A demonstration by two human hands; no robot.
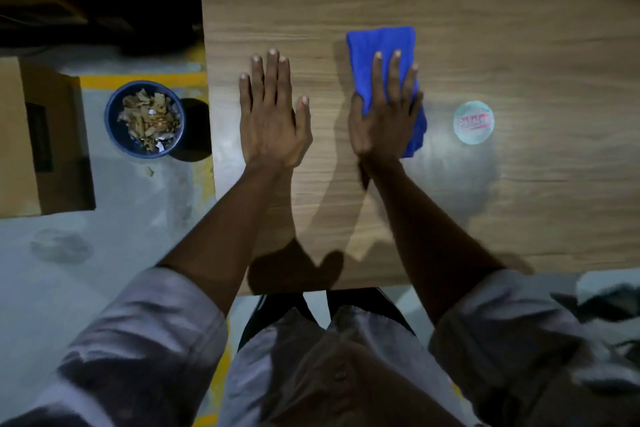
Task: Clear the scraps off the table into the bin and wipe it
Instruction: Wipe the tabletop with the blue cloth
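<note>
Wood-grain laminate table (485, 10): pale brown top, its near edge at the person's waist.
Blue folded cloth (377, 45): lies on the table top, centre right, under the right hand.
Right hand (384, 121): palm down on the cloth, fingers straight and pressing it flat to the table.
Left hand (273, 121): flat on the bare table just left of the cloth, fingers straight and close together, holding nothing.
Round blue bin (110, 121): on the grey floor beside the table's left edge, holding brown and white scraps (149, 120).
Single loose scrap (149, 171): on the floor just beside the bin.
Pale round lid with red lettering (473, 122): on the table, right of the cloth, apart from it.
Brown cardboard box (20, 135): on the floor, left of the bin.
</note>
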